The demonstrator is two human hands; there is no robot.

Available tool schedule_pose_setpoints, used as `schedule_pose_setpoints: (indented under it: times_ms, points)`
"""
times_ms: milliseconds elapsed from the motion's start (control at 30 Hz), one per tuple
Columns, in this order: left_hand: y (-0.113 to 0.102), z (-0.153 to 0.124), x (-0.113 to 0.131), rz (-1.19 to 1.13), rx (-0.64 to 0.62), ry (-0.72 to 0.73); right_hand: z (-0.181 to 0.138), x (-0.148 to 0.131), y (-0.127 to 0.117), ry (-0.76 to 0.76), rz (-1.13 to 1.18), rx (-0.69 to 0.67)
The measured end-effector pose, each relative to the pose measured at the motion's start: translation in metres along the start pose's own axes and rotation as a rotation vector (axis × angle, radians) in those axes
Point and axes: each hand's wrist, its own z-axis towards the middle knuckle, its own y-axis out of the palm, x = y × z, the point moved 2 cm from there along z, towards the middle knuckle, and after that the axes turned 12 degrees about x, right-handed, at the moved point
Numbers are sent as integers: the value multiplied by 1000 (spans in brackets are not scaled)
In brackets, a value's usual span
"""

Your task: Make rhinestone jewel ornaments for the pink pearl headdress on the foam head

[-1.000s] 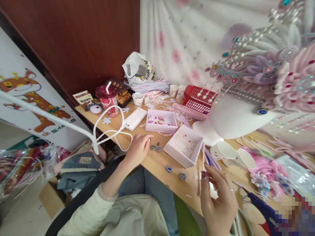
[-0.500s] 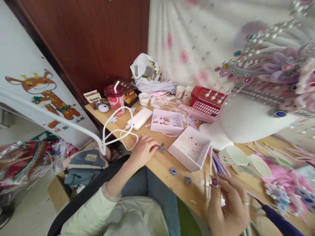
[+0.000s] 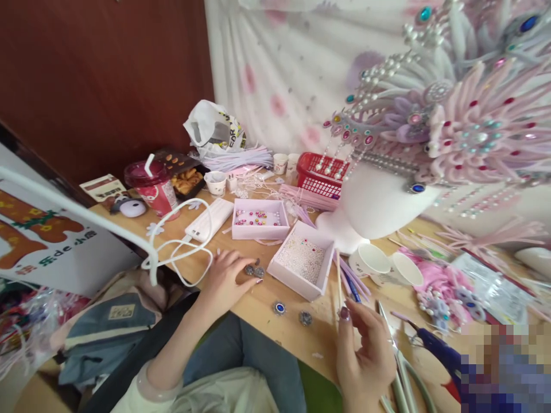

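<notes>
1. Left hand (image 3: 224, 280) has been opened up since the last frame, and the view's been swung a bit to the right; its grip's spread around a couple of grey gems (image 3: 259, 272) on the counter (image 3: 262, 299), though whether they're touched can't be told.
2. Blue gem (image 3: 279, 308) and lone grey gem (image 3: 305, 318) are left near the edge, with the bead box (image 3: 326, 265) just behind.
3. Thin stick (image 3: 338, 275) is pinched in the right hand (image 3: 365, 350), grip clamped.
4. Metal tool (image 3: 402, 373) is parked just beside it.

Soft bright light, stretched edges, pixelated lower-right corner
</notes>
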Motion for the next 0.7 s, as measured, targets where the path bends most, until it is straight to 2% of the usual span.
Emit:
schedule_pose_setpoints:
  times_ms: [167,367,467,600,700]
  points:
    - [4,1,-4,-16,-59,3,1,-4,0,-67,-36,-25]
    - [-12,2,-19,-142,-122,5,5,-9,1,-82,-41,-44]
    - [-10,5,-19,-216,-65,-25,5,-8,0,-87,-26,-42]
    - [3,14,-11,-183,37,-12,2,-6,-2,-94,-30,-12]
    - [4,21,-7,-215,125,8,1,-10,-1,-32,4,-9]
